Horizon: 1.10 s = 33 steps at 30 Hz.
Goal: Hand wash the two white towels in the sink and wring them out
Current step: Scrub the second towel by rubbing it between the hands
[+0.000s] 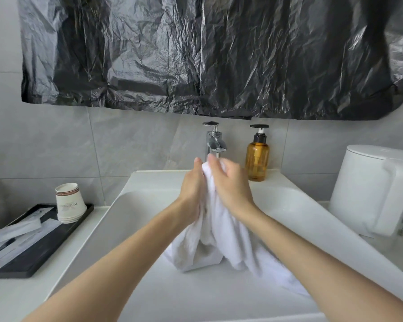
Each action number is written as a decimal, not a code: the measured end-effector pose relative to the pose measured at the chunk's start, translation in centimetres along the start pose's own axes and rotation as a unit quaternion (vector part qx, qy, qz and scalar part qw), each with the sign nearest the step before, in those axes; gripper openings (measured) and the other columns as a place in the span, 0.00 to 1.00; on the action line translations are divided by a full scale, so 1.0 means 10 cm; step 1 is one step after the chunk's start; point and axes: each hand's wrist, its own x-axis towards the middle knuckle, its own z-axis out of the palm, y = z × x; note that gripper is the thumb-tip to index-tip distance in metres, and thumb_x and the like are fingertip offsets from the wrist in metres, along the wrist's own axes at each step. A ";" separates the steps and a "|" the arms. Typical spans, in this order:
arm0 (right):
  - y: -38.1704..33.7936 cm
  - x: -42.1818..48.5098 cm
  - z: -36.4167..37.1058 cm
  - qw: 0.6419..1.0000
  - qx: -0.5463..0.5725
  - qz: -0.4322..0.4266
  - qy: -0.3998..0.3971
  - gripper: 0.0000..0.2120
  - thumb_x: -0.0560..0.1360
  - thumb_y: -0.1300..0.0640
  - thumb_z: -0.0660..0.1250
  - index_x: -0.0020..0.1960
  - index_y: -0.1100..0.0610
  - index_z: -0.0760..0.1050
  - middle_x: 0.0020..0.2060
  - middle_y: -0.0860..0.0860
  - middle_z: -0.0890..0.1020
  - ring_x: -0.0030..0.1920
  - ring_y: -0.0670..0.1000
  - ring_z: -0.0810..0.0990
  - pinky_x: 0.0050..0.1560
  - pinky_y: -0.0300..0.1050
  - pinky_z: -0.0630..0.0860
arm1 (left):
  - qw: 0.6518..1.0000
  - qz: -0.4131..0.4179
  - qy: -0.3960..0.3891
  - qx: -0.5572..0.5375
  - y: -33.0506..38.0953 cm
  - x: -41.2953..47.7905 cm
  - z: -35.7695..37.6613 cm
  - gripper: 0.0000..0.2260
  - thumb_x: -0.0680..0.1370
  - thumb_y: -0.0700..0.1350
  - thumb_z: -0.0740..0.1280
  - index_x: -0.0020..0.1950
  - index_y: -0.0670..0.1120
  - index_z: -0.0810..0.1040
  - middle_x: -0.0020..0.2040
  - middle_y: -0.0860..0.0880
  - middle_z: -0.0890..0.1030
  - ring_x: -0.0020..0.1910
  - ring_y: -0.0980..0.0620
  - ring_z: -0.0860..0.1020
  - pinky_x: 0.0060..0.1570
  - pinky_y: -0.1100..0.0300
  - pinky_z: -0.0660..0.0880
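A white towel [221, 242] is held up over the white sink [130, 205], its lower folds draped down to the basin floor. My left hand [192, 189] and my right hand [230, 182] press its upper part between them, just below the chrome faucet [215, 142]. The left fingers lie fairly straight along the cloth; the right fingers curl over the top of it. I cannot tell whether the bundle is one towel or two.
An amber soap pump bottle [257, 156] stands right of the faucet. A white lidded bin [377, 189] sits at the far right. On the left counter a black tray [35, 242] carries stacked paper cups [70, 203] and wrapped packets. Black plastic sheeting [207, 54] covers the wall above.
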 end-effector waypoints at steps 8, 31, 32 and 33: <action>0.09 0.03 0.05 0.997 0.038 0.056 0.032 0.24 0.81 0.53 0.59 0.28 0.51 0.57 0.20 0.46 0.62 0.28 0.46 0.60 0.34 0.47 0.59 | 0.997 -0.052 0.002 -0.062 0.01 -0.06 0.04 0.22 0.84 0.56 0.54 0.41 0.45 0.79 0.33 0.46 0.81 0.31 0.51 0.80 0.28 0.65 0.73; 0.09 -0.04 0.06 0.989 0.089 0.113 0.037 0.23 0.78 0.57 0.61 0.25 0.52 0.63 0.19 0.43 0.63 0.28 0.46 0.63 0.32 0.43 0.59 | 0.999 -0.025 -0.002 -0.042 0.02 -0.10 0.08 0.20 0.82 0.56 0.60 0.38 0.44 0.77 0.29 0.50 0.78 0.28 0.53 0.78 0.27 0.67 0.72; 0.08 -0.01 0.05 0.984 0.092 0.139 0.056 0.22 0.78 0.56 0.61 0.26 0.52 0.64 0.20 0.43 0.64 0.29 0.47 0.64 0.33 0.43 0.60 | 0.998 -0.022 -0.011 -0.055 0.02 -0.11 0.09 0.18 0.81 0.55 0.62 0.40 0.44 0.79 0.31 0.49 0.79 0.28 0.54 0.79 0.27 0.67 0.73; 0.07 -0.02 0.06 0.985 0.096 0.127 0.064 0.22 0.78 0.56 0.61 0.26 0.52 0.63 0.20 0.43 0.64 0.30 0.47 0.63 0.33 0.44 0.60 | 0.998 -0.009 -0.012 -0.062 0.03 -0.12 0.08 0.17 0.81 0.54 0.63 0.39 0.44 0.78 0.29 0.49 0.78 0.27 0.55 0.78 0.26 0.68 0.72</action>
